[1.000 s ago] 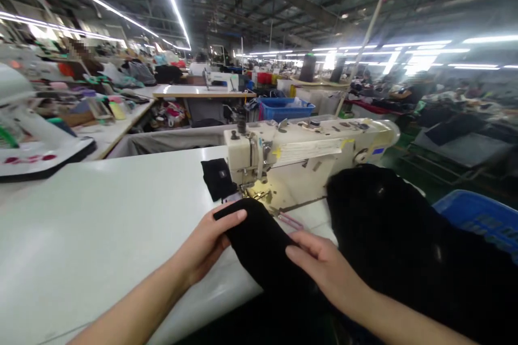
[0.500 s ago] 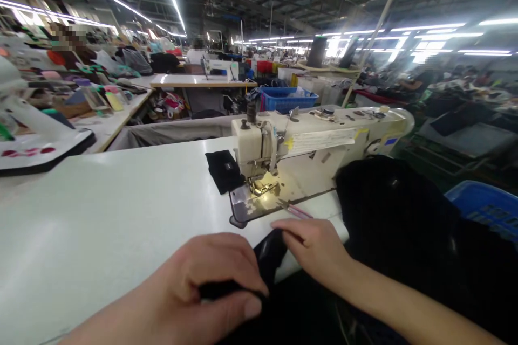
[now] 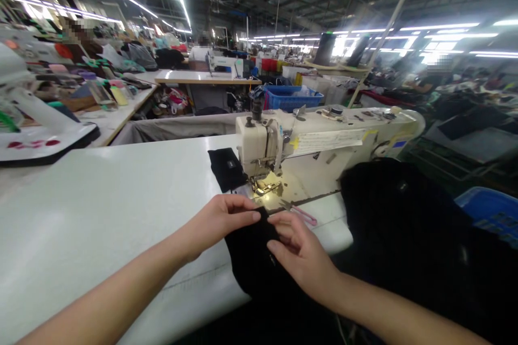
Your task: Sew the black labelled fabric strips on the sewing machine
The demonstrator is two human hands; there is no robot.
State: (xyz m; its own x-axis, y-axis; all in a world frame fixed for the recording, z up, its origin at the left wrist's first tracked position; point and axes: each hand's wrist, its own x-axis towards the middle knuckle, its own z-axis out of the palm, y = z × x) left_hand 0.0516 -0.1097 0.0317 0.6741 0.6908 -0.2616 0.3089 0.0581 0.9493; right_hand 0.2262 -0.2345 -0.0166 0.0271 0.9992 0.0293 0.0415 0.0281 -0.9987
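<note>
A black fabric piece (image 3: 253,256) lies over the front edge of the white table (image 3: 105,199), just before the cream sewing machine (image 3: 315,143). My left hand (image 3: 220,221) pinches its top left edge with closed fingers. My right hand (image 3: 299,250) grips the same top edge from the right, fingers curled on the cloth. The lit needle area (image 3: 265,186) is a short way beyond both hands. A small black piece with a label (image 3: 226,168) lies left of the machine head.
A big pile of black fabric (image 3: 404,226) sits right of the machine. Pink-handled snips (image 3: 301,213) lie by the needle plate. A blue crate (image 3: 488,210) is at far right. Other work tables, another blue bin (image 3: 291,98) and people fill the background.
My left hand, which was low and near with bunched cloth, has moved forward to the table edge. The black piece is now spread on the table before the needle, both hands at its top edge.
</note>
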